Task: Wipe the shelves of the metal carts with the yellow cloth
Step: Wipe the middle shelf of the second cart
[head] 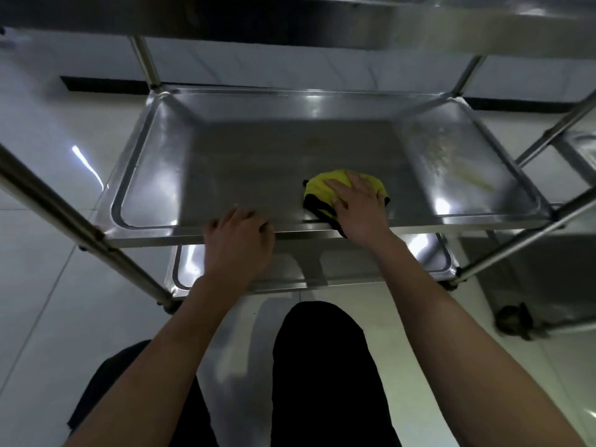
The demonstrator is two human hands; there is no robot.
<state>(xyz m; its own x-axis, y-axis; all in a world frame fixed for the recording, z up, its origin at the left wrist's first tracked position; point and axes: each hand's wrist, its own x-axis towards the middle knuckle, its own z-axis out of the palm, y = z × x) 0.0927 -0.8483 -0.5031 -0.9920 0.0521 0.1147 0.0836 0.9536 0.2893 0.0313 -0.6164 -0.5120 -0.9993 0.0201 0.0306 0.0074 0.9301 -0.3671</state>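
The cloth [325, 188] is bright yellow with a black edge along its near left side. The middle shelf [258, 162] is silvery grey steel with white glints and a pale yellowish smear on its far right. The floor [48, 156] is glossy white tile. The trousers [322, 375] are black.

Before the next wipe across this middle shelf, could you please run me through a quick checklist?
1. Right hand flat on the cloth: ok.
2. Cloth on the shelf, not hanging off: not ok, a black-edged corner droops over the front rim.
3. Left hand steadying the front rim: ok.
4. Path clear of objects: ok.
5. Dirt left: not ok, yellowish smear at right.
6. Shelf dry: cannot tell.
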